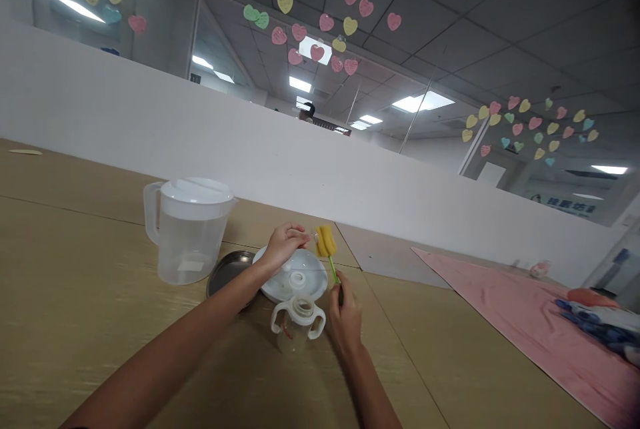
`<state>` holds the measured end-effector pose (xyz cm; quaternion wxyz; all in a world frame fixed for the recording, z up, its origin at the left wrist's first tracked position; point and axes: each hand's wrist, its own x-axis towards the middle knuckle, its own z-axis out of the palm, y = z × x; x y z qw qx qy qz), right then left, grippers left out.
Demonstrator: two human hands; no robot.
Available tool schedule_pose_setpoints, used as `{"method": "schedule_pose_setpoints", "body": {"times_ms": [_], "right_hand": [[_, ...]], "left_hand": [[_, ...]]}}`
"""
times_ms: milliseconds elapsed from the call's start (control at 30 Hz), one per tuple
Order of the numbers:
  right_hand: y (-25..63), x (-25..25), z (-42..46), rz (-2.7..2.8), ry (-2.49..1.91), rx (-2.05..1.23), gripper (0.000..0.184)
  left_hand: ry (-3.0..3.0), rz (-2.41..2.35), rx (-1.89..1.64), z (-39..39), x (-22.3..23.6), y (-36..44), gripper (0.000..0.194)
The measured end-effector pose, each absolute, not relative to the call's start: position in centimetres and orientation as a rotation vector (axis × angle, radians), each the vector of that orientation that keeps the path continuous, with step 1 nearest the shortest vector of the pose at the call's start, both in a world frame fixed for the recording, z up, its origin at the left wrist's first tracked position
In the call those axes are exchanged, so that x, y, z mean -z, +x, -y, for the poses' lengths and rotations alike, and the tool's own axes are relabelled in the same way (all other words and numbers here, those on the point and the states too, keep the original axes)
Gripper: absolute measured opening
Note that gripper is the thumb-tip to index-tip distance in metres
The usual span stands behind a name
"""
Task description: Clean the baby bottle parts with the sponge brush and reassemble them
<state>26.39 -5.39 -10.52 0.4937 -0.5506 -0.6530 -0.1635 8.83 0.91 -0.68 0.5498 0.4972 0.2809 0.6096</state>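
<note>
Sponge brush [333, 269], just one, slants from five to eleven o'clock, your right hand [347, 314] grasping its lower end; your left hand [286, 242], nearer the yellow head [327, 241] at its nine o'clock, seemingly pinches one small clear piece [315, 235]. From that head, one two-handled bottle [293, 342] sits at seven, one white dish [317, 272] at eight, one jug [187, 245] at nine.

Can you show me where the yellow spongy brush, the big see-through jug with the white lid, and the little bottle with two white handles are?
Yellow sponge brush with green stem [327, 241]: head view, on the sponge.
Clear plastic jug with white lid [184, 249]: head view, on its body.
Clear two-handled bottle [294, 337]: head view, on its body.
</note>
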Motion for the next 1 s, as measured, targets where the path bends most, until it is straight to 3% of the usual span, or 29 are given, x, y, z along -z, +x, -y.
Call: {"method": "schedule_pose_setpoints", "body": {"times_ms": [300,633,1000], "right_hand": [[26.62,10.76,5.33,1.581,-1.255,0.475,0.038],[26.09,10.23,5.49,1.567,-1.444,0.315,0.039],[25.77,10.12,5.69,1.592,-1.293,0.351,0.037]], "left_hand": [[1.392,-0.709,-1.482,-1.70,0.94,8.73,0.014],[1.454,-0.709,-1.580,-1.89,0.94,9.03,0.018],[1.624,-0.823,-1.659,-1.71,0.53,8.26,0.012]]}}
